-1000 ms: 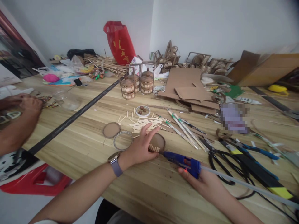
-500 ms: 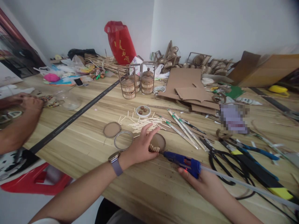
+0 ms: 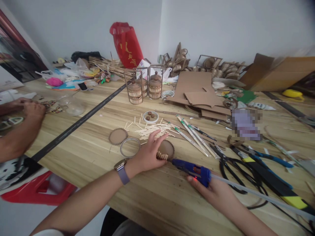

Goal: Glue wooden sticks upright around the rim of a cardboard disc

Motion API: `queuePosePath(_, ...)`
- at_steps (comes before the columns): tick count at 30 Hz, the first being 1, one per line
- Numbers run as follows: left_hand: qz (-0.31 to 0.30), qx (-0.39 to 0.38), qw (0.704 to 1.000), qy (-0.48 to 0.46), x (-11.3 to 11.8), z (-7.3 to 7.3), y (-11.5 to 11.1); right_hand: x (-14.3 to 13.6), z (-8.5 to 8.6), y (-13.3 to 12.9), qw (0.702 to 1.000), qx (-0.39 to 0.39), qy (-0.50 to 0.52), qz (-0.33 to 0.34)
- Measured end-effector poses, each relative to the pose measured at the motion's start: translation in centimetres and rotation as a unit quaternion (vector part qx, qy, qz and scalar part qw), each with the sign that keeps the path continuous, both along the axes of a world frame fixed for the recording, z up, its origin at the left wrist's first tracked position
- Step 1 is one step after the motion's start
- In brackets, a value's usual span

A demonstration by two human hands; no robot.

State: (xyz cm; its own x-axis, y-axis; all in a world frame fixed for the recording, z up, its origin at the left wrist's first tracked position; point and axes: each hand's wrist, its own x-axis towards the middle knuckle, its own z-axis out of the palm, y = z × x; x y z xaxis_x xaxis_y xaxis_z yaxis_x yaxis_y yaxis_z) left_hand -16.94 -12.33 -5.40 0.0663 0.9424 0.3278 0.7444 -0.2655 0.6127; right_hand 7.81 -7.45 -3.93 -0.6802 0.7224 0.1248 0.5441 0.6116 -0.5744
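Note:
My left hand point(image 3: 149, 154) grips the near-left edge of a round cardboard base point(image 3: 168, 149), its thumb at the front and two fingers raised. A short row of small wooden sticks point(image 3: 162, 156) stands along the rim by the thumb. My right hand point(image 3: 209, 188) is wrapped round a blue hot glue gun point(image 3: 192, 168), its nozzle close to the rim at the sticks. From the gun's back runs a long pale glue stick point(image 3: 246, 190). Behind my left hand lies a pile of loose wooden sticks point(image 3: 150, 130). A ring point(image 3: 130, 156) and another cardboard disc point(image 3: 118, 136) are to its left.
Scissors point(image 3: 231, 164), blue-handled pliers point(image 3: 273, 158) and a black-and-yellow cutter point(image 3: 270, 180) lie at the right. Small lidded baskets in frames point(image 3: 135, 93) stand further back, near cardboard sheets point(image 3: 194, 83). At the left, another person's hands point(image 3: 31, 109) work.

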Motion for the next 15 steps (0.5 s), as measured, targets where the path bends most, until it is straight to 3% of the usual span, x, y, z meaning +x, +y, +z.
queuePosePath(5, -0.003, -0.01, 1.0, 0.004, 0.1, 0.1, -0.1, 0.0, -0.2, 0.2, 0.998, -0.052, 0.025, -0.034)
queuePosePath(8, -0.004, -0.018, 1.0, 0.008, 0.3, 0.1, -0.2, 0.4, -0.3, 0.7, 0.983, -0.154, 0.063, -0.074)
queuePosePath(11, 0.001, -0.021, 1.0, 0.004, 0.4, 0.1, -0.3, 1.2, 0.2, 1.4, 0.935, -0.326, 0.107, -0.088)
queuePosePath(15, 0.004, -0.023, 1.0, 0.002, 0.3, 0.1, -0.2, 2.1, 1.5, 1.8, 0.86, -0.504, 0.073, -0.011)
